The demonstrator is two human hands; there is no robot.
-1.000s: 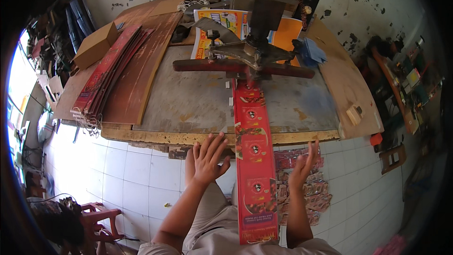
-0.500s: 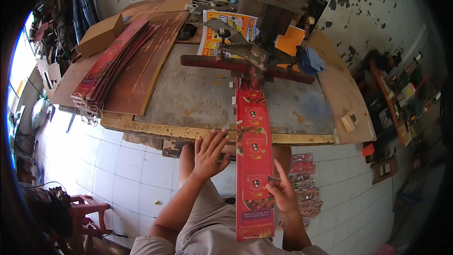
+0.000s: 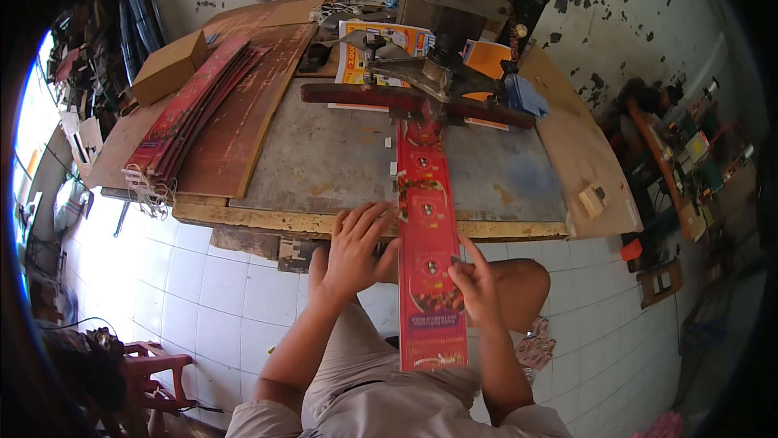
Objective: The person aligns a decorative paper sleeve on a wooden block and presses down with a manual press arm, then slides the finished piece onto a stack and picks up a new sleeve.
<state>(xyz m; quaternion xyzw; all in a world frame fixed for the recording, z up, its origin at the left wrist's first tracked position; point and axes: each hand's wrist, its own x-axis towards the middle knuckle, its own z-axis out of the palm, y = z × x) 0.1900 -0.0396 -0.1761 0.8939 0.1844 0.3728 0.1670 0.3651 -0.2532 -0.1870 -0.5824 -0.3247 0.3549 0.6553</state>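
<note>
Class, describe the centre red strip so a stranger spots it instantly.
Find the metal press over the worktable. From it, a long red strip stretches past the table's front edge. Unlike the stacked strips at left, it's held by the right hand.

Printed strip point(image 3: 429, 245), red, long, narrow, with round emblems; lies straight, far part on tabletop point(image 3: 324, 158), near end overhanging.
</note>
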